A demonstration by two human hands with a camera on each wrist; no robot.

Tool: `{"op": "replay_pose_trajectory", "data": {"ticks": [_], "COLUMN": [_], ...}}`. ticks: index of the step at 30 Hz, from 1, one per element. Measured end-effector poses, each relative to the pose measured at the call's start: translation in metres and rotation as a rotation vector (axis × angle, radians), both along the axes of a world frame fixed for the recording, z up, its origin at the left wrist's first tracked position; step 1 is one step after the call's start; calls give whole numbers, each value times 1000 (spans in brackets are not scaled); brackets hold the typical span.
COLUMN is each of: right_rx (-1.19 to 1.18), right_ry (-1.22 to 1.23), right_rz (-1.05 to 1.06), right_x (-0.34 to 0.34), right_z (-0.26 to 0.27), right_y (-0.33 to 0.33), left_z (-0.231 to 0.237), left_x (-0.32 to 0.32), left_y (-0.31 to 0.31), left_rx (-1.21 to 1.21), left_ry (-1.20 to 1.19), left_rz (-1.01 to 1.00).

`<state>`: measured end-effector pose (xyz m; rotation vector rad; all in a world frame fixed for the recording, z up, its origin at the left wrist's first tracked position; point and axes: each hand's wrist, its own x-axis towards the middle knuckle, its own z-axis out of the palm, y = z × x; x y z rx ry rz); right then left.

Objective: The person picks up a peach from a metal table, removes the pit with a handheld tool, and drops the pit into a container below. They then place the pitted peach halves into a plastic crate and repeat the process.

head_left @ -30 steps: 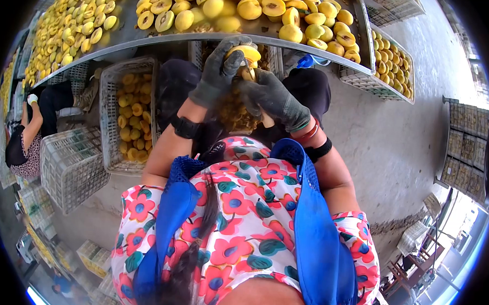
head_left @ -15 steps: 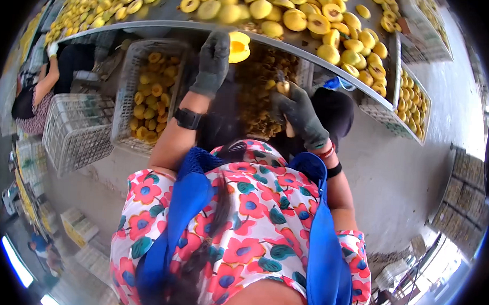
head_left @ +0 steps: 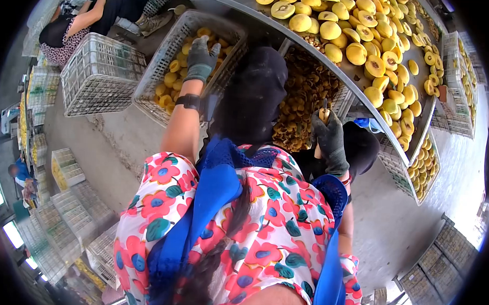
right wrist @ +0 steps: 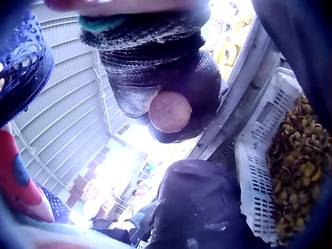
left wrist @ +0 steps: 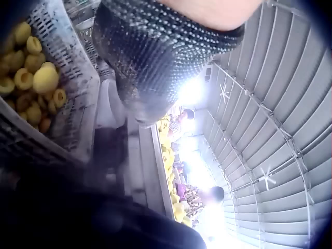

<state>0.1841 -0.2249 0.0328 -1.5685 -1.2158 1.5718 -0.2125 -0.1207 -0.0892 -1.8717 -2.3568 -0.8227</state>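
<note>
My gloved left hand [head_left: 202, 58] is over a grey plastic crate [head_left: 151, 109] of yellow peach halves [head_left: 170, 79], fingers spread and nothing held. In the left wrist view the glove [left wrist: 150, 62] hides its own fingertips, with the crate's peach halves [left wrist: 45, 80] off to the side. The gloved right hand [head_left: 330, 141] grips a wooden-handled tool [head_left: 323, 114] above my right thigh, its tip pointing up and away from me. The handle's round butt [right wrist: 170, 112] shows below the curled fingers in the right wrist view.
A metal-edged table [head_left: 285, 29] bears many peach halves [head_left: 369, 49]. Between my knees stands a crate [right wrist: 259, 155] of brown pits and scraps [head_left: 307, 95]. An upturned crate [head_left: 103, 75] and another person [head_left: 69, 33] are at the left. A filled crate [head_left: 426, 168] stands at the right.
The left hand has carried a peach half from the table's edge leftward to the crate and let it go. My right hand has drawn apart with the tool. The head view has swung left.
</note>
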Motion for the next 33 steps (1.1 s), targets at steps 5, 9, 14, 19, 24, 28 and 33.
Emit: {"op": "replay_pose_trajectory", "data": {"ticks": [5, 9, 14, 19, 24, 28, 33], "right_rx": [19, 3, -39, -13, -221, -332, -410], "right_ry": [-92, -154, -223, -463, -445, -423, -467], "right_rz": [-5, 12, 40, 143, 81, 44, 36], "right_x": [-5, -7, -8, 6, -14, -11, -11], "right_z": [1, -13, -14, -42, -23, -22, -31], "right_y": [-3, -4, -5, -7, 0, -4, -5], "left_z": [-22, -76, -152, -106, -147, -243, -219], "left_x": [9, -33, -93, -91, -148, -215, -205], "left_y": [3, 1, -28, -52, -40, -39, -46], "left_rx": [-112, -241, -523, -797, -895, -968, -825], "left_ry": [-52, -149, -109, -149, 67, 165, 254], "left_rz": [-31, 28, 170, 303, 317, 293, 159]}}
